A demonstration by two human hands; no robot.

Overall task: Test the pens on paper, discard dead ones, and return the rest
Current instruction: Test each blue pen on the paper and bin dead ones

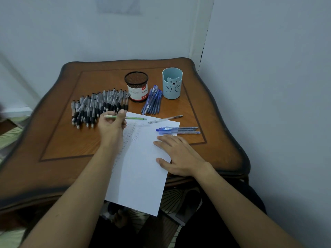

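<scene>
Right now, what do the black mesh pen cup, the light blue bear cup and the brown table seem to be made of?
Black mesh pen cup: probably metal wire, matt black; the open weave is see-through. Light blue bear cup: likely moulded plastic, smooth, matt, evenly coloured. Brown table: seemingly varnished wood, with grain lines and soft sheen.

I am reading "Ball Pen" in white letters on the red band of the label [138,92] wrapped round the black mesh pen cup [136,80]. I am seeing finer print there, and on a blue pen [167,129], too blurred to read.
</scene>
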